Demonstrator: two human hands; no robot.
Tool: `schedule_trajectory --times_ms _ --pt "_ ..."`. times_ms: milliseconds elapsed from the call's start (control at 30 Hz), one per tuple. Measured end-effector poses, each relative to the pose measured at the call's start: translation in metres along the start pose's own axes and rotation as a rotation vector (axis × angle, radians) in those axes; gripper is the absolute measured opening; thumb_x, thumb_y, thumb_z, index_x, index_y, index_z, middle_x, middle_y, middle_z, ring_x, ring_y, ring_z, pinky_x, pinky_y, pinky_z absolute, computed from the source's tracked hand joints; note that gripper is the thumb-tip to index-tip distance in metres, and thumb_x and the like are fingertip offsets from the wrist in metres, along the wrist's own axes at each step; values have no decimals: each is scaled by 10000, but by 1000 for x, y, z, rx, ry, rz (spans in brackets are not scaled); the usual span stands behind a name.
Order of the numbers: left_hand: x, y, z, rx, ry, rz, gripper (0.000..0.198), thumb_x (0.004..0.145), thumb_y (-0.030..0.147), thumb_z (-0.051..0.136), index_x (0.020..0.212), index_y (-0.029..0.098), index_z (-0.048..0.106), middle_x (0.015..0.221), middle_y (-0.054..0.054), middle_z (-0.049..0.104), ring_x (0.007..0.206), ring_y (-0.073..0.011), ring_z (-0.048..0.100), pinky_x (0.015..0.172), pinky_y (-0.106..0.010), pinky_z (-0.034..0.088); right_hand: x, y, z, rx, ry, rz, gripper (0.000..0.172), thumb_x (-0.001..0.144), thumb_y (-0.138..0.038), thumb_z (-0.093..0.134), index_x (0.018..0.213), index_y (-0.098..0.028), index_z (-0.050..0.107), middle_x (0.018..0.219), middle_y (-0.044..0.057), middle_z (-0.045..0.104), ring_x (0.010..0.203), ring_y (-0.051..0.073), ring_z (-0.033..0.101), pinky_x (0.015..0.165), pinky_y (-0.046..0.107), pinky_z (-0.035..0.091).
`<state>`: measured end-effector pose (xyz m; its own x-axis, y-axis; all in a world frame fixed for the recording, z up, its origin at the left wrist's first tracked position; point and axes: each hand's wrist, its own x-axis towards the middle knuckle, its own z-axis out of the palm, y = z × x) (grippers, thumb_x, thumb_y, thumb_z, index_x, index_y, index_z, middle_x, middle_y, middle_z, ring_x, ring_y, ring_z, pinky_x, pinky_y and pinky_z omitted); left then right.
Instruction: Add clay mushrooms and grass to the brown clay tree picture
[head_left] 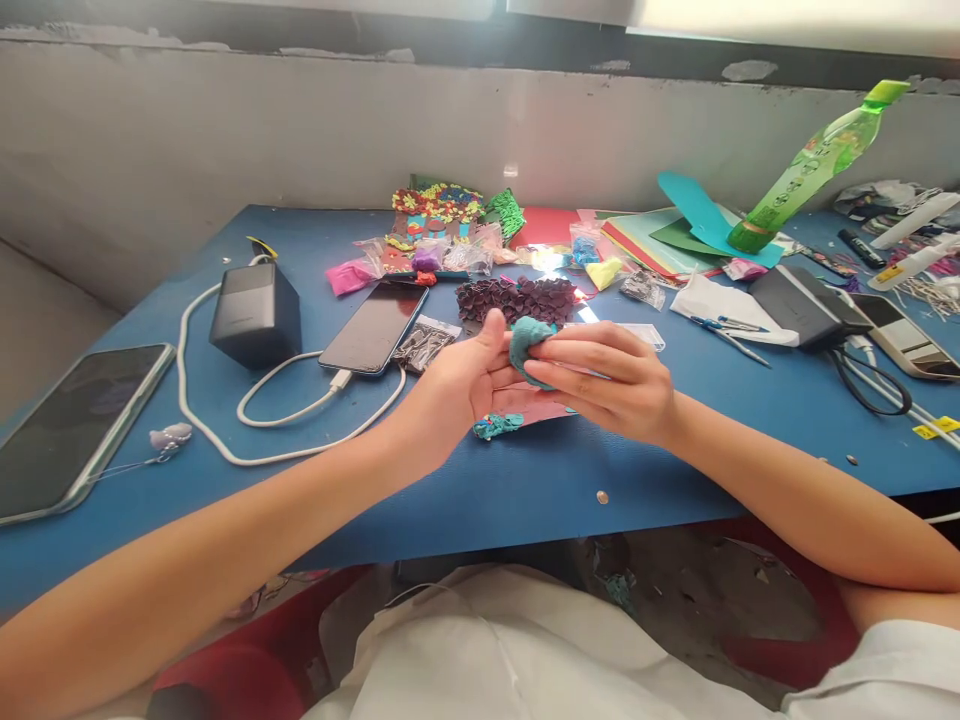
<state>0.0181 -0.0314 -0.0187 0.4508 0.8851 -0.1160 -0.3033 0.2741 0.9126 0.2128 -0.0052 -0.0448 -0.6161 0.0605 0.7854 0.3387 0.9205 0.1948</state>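
A lump of teal clay (529,345) is between my two hands, above the middle of the blue table (465,500). My right hand (619,380) pinches it from the right with bent fingers. From the left, my left hand (469,385) lies palm up under the lump, its thumb raised and apart from the fingers, which are partly hidden. Below my hands is a pink sheet (532,405) with teal bits (497,426) at its left end. Just behind sits a pile of dark purple petal-like pieces (517,300).
To the left are a black power brick (255,312), white cables, a phone (375,328) and a larger device (75,430). Bagged clay and a decorated piece (439,215) stand behind. At right are coloured papers, pens (731,330), a black case (806,305) and a leaning green bottle (817,170).
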Motion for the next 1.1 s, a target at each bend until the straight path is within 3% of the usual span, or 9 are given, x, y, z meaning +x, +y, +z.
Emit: schedule_trajectory --times_ms 100,233,367,567,733,867,1100 --pt "-3 1 1 127 -33 40 342 751 461 733 913 166 671 792 -29 712 763 -174 687 727 -280 556 -2 -3 0 -66 73 61 293 897 -223 619 1174 -312 650 950 32 666 854 166 612 763 326 516" --pt "-3 5 -1 263 2 36 257 779 413 705 790 161 651 686 -1 664 615 -118 623 620 -226 503 1 -7 -4 -88 189 182 397 870 -343 665 1258 -378 586 952 33 602 835 186 605 782 346 502" --pt "-2 8 -3 359 -71 97 259 810 421 646 781 163 640 717 -10 649 617 -119 601 611 -229 494 6 -7 -9 8 85 290 524 878 -447 628 1363 -298 495 1032 67 653 907 231 636 832 387 502" --pt "-4 4 -2 472 -113 104 391 782 553 634 804 163 606 714 -6 594 627 -126 538 567 -239 456 11 -14 -8 106 -22 274 385 867 -390 665 1218 -243 603 1028 70 705 920 208 663 833 359 504" --pt "-4 2 1 494 -72 87 310 777 457 667 865 160 656 703 3 583 635 -120 497 577 -241 412 10 -19 -5 200 -25 332 423 829 -324 721 1209 -199 583 1068 90 692 963 202 650 836 339 506" --pt "-5 4 0 527 -60 59 268 744 406 702 832 154 673 691 2 587 614 -115 489 551 -234 392 7 -16 -5 112 -68 264 287 896 -325 636 1145 -198 569 1041 95 681 944 209 636 827 368 482" --pt "-5 10 -2 594 -2 192 214 785 366 667 752 156 693 658 -1 614 579 -99 519 523 -200 417 9 -12 -9 109 40 271 77 925 -274 577 927 -199 558 818 37 646 754 168 606 698 331 461"
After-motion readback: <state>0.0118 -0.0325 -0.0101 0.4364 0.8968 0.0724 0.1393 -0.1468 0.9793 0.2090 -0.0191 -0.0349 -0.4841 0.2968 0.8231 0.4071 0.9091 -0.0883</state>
